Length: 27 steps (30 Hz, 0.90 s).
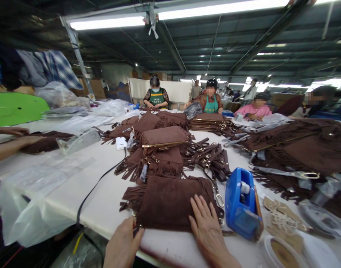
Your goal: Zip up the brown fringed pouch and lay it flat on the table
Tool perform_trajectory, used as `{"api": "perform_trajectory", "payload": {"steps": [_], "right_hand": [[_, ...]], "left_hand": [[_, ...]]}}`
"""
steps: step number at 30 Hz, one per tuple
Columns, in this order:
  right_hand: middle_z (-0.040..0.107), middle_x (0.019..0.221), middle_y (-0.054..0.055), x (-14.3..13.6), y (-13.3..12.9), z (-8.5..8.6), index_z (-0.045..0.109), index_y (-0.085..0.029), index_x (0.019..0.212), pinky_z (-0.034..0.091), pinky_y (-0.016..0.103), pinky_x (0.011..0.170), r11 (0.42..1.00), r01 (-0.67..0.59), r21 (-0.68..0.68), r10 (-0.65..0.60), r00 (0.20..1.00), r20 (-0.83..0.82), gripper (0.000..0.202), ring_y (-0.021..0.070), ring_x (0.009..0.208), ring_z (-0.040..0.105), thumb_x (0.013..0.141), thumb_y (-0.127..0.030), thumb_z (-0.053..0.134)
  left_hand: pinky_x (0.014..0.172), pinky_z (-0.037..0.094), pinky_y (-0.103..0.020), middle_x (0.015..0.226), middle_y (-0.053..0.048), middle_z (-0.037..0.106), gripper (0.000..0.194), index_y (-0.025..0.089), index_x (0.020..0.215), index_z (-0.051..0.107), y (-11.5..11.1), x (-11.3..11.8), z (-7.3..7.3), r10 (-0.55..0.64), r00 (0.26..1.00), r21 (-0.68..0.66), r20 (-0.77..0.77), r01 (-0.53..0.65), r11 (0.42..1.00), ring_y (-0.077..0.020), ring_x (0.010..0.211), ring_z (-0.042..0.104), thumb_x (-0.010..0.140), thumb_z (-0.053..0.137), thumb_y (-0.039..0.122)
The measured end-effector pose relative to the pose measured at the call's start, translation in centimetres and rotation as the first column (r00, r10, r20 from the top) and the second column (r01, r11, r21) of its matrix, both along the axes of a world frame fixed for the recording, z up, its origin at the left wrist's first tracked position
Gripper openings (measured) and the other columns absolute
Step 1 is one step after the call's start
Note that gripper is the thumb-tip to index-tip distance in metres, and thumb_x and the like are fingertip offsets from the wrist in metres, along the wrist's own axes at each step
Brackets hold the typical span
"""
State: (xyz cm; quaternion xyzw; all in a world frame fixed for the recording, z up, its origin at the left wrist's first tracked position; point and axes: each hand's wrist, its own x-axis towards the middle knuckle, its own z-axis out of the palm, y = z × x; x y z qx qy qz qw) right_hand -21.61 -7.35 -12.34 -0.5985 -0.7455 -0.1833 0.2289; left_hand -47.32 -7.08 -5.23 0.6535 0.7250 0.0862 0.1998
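A dark brown suede-like bag with fringe [170, 203] lies flat at the table's front edge. At its near left corner, by the metal end of the zip, my left hand [122, 243] pinches the bag between thumb and fingers; the exact part gripped is partly hidden. My right hand [205, 227] rests flat on the bag's right side, fingers spread. A gold clip on a strap [220, 200] sits beside the bag's right end. Just behind are stacked brown fringed bags [164, 136] and a heap of brown straps [208, 156].
A blue tape dispenser [240, 201] stands right of the bag. Further right lie brown bags [307, 145], tan tags with strings [284, 216] and a round tub [282, 251]. A black cable [96, 182] crosses the table. A co-worker's arms [13, 145] reach in from the left.
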Motion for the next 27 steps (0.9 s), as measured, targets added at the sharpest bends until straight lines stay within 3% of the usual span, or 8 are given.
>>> {"api": "perform_trajectory", "payload": {"steps": [5,9,15,19,21,24,26,27], "right_hand": [[0.041,0.136,0.008,0.7,0.0,0.2,0.041,-0.014,0.131,0.023,0.044,0.103,0.999,-0.011,-0.031,0.011,1.000,0.015,0.044,0.0248,0.126,0.033,0.089,-0.025,0.041],[0.041,0.137,0.007,1.1,0.3,0.4,0.042,-0.015,0.131,0.025,0.043,0.102,0.999,-0.010,-0.048,0.011,1.000,0.016,0.043,0.0233,0.126,0.033,0.088,-0.023,0.040],[0.039,0.138,0.007,1.6,0.7,0.2,0.040,-0.015,0.132,0.026,0.042,0.102,0.997,-0.026,-0.072,0.026,1.000,-0.003,0.043,0.0226,0.128,0.030,0.090,-0.024,0.037],[0.039,0.138,0.009,1.3,0.5,0.2,0.040,-0.014,0.132,0.027,0.044,0.103,0.994,-0.032,-0.103,0.030,0.999,-0.026,0.043,0.0232,0.129,0.030,0.090,-0.022,0.037],[0.039,0.137,0.010,1.3,-0.1,1.0,0.040,-0.013,0.132,0.027,0.046,0.103,0.990,-0.036,-0.137,0.030,0.998,-0.046,0.042,0.0236,0.129,0.030,0.091,-0.022,0.037],[0.035,0.139,0.011,1.7,-1.5,2.6,0.039,-0.016,0.132,0.026,0.050,0.104,0.970,-0.096,-0.223,0.077,0.993,-0.094,0.047,0.0255,0.130,0.026,0.088,-0.030,0.046],[0.031,0.142,0.011,1.8,-2.3,2.8,0.036,-0.019,0.135,0.025,0.051,0.104,0.950,-0.158,-0.269,0.133,0.985,-0.109,0.058,0.0269,0.131,0.024,0.083,-0.039,0.053],[0.031,0.142,0.011,1.8,-2.3,2.4,0.035,-0.020,0.135,0.027,0.051,0.104,0.949,-0.180,-0.260,0.159,0.982,-0.100,0.062,0.0274,0.131,0.025,0.081,-0.043,0.055]], "left_hand": [[0.061,0.033,-0.028,0.065,0.000,0.057,0.017,0.021,0.067,0.045,0.0,0.8,0.6,-0.012,0.999,-0.078,-0.043,0.009,0.997,-0.0183,0.068,0.057,0.081,0.036,0.023],[0.062,0.034,-0.027,0.067,0.000,0.059,0.016,0.021,0.068,0.048,-0.8,0.9,0.1,0.003,1.000,-0.003,-0.029,-0.003,1.000,-0.0177,0.071,0.058,0.080,0.037,0.019],[0.066,0.041,-0.027,0.067,0.000,0.062,0.022,0.021,0.071,0.055,-1.1,-1.1,-0.5,0.025,0.969,-0.049,0.244,-0.014,0.999,-0.0184,0.068,0.059,0.077,0.042,0.037],[0.070,0.048,-0.031,0.077,-0.003,0.066,0.029,0.021,0.083,0.058,-1.2,-2.9,-1.9,0.122,0.966,0.053,0.226,-0.137,0.989,-0.0204,0.074,0.062,0.078,0.035,0.039],[0.077,0.049,-0.033,0.089,-0.005,0.066,0.033,0.020,0.099,0.057,-1.1,-3.7,-3.2,-0.007,0.990,0.217,0.140,-0.024,0.976,-0.0207,0.083,0.062,0.079,0.035,0.036],[0.087,0.048,-0.036,0.102,-0.005,0.064,0.036,0.024,0.110,0.057,-0.2,-4.9,-5.4,-0.304,0.950,0.480,-0.074,0.301,0.824,-0.0215,0.094,0.058,0.079,0.038,0.028],[0.078,0.051,-0.034,0.101,-0.003,0.065,0.033,0.028,0.105,0.061,1.4,-5.5,-6.5,-0.465,0.870,0.527,-0.163,0.475,0.705,-0.0210,0.087,0.060,0.077,0.045,0.028],[0.066,0.053,-0.030,0.088,-0.003,0.066,0.029,0.029,0.101,0.063,2.5,-5.5,-6.8,-0.458,0.873,0.585,-0.166,0.461,0.667,-0.0198,0.077,0.062,0.076,0.047,0.031]]}}
